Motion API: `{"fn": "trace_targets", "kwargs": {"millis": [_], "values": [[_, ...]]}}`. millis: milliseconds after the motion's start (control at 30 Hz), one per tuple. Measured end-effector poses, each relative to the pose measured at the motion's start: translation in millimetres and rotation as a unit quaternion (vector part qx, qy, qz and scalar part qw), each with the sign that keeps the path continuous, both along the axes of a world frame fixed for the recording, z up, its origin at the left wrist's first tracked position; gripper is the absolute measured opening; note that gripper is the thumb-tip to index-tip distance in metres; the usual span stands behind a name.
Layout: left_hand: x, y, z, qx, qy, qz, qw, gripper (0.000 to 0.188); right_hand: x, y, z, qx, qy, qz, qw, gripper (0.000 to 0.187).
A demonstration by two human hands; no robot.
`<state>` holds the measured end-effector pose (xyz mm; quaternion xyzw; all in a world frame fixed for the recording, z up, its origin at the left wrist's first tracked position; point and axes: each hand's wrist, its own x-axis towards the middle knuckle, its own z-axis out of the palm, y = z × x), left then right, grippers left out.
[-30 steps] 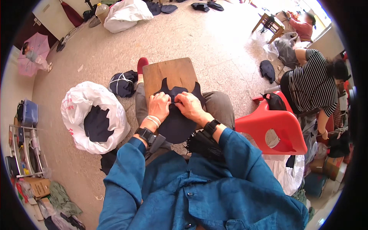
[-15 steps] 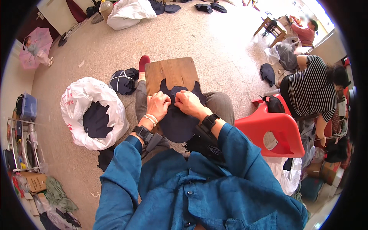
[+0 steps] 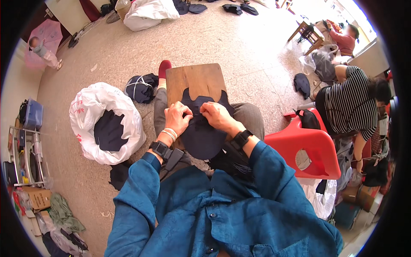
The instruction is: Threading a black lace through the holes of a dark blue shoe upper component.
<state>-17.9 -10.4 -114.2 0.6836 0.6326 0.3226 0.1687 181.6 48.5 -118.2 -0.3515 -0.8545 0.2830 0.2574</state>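
A dark navy cut fabric piece point(image 3: 203, 139) lies over a wooden board point(image 3: 195, 77) across my lap; it has a rounded near end and pointed tabs at the far end. My left hand point(image 3: 176, 118) is over its left side, thumb and fingertips pinched together. Opposite it, my right hand point(image 3: 218, 116) is pinched too, its fingertips close to the left ones with a small gap between. Whatever the fingertips hold is too small to make out. Black strands point(image 3: 233, 162) hang below the fabric by my right thigh.
On my left stands a white sack point(image 3: 79, 107) with dark fabric pieces inside, beside a tied dark bundle point(image 3: 141, 88). At my right is a red plastic stool point(image 3: 317, 147); a person in a striped top point(image 3: 346, 100) bends beyond it. A child with a pink umbrella point(image 3: 45, 34) stands far left.
My hands have drawn slightly apart, the right fingertips moving right off the middle of the fabric. The whole view has shifted a little. At far left, the child and umbrella have turned.
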Motion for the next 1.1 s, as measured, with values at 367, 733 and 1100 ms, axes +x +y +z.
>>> {"fn": "trace_targets", "kwargs": {"millis": [367,733,1100], "values": [[8,3,5,-0.071,0.010,-0.008,0.997,0.005,-3,-7,12,-0.045,-0.049,-0.030,0.997,0.010],[8,0,2,-0.048,0.008,-0.003,0.999,0.011,-1,-6,5,0.016,-0.026,-0.032,0.999,0.013],[4,-3,2,-0.057,-0.020,-0.043,0.997,0.015,58,-5,34,-0.542,0.423,-0.126,0.715,0.012]]}}
